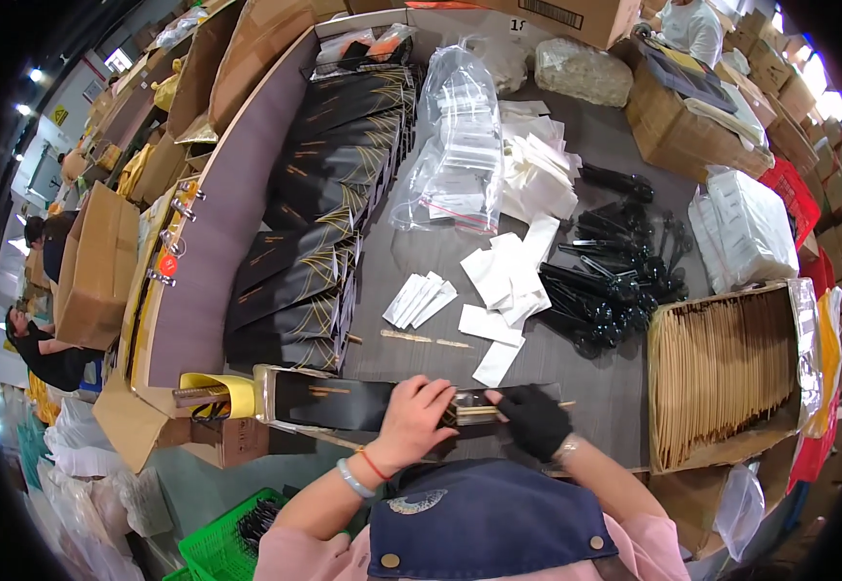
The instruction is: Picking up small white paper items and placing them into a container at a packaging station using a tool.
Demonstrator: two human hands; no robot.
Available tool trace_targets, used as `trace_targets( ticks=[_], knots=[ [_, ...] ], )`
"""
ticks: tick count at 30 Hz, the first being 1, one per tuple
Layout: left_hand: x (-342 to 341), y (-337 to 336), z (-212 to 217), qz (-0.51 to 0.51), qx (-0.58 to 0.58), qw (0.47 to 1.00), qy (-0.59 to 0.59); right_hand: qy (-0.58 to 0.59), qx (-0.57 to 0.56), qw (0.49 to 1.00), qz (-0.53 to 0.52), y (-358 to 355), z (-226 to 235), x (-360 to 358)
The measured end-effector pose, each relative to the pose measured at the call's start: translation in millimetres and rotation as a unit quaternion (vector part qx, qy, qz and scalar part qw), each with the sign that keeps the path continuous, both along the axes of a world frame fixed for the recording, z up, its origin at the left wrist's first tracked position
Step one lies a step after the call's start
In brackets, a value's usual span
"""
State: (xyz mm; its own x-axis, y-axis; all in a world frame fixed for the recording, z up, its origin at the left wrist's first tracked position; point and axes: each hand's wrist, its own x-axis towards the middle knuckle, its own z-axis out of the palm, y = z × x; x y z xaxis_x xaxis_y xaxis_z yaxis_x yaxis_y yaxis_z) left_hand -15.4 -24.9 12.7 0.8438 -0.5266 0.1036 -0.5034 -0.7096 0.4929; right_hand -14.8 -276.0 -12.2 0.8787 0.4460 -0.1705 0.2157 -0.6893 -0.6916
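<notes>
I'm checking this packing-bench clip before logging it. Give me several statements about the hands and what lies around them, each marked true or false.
1. The right hand wears a dark glove. True.
2. The left hand is gloved too. False: it is bare, with a pale bangle and a red string at the wrist.
3. Both hands are on a long black sleeve lying at the near edge of the table. True.
4. The open cardboard box to the right is filled with black spoons. False: it holds rows of tan, stick-like pieces; the black utensils lie loose on the table.
5. Black sleeves are stacked in a row on the left. True.
</notes>
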Motion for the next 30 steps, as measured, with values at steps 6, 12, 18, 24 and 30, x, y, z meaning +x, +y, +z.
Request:
trace_targets(
  ticks=[6,12,18,24,30],
  knots=[
    [3.7,-6.9,9.1,-0.007,0.053,0.999,0.003,-0.075,0.065,0.994,-0.045,-27.7,5.2,-2.6],
    [12.3,-29.8,8.2,-0.044,0.063,0.997,0.020,0.067,0.293,0.945,-0.126,39.5,12.9,-8.7],
    [26.0,-27.7,25.3,-0.140,0.182,0.973,0.030,-0.249,-0.053,0.967,-0.018,6.9,34.0,3.0],
    [92.8,44.4,80.8,-0.100,0.135,0.986,-0.009,-0.176,-0.076,0.970,-0.149,-50.7,42.6,-1.2],
    [45.3,40.3,26.7,0.161,0.085,0.980,-0.079,-0.153,-0.122,0.975,-0.103,-31.5,60.5,-6.5]
  ],
)
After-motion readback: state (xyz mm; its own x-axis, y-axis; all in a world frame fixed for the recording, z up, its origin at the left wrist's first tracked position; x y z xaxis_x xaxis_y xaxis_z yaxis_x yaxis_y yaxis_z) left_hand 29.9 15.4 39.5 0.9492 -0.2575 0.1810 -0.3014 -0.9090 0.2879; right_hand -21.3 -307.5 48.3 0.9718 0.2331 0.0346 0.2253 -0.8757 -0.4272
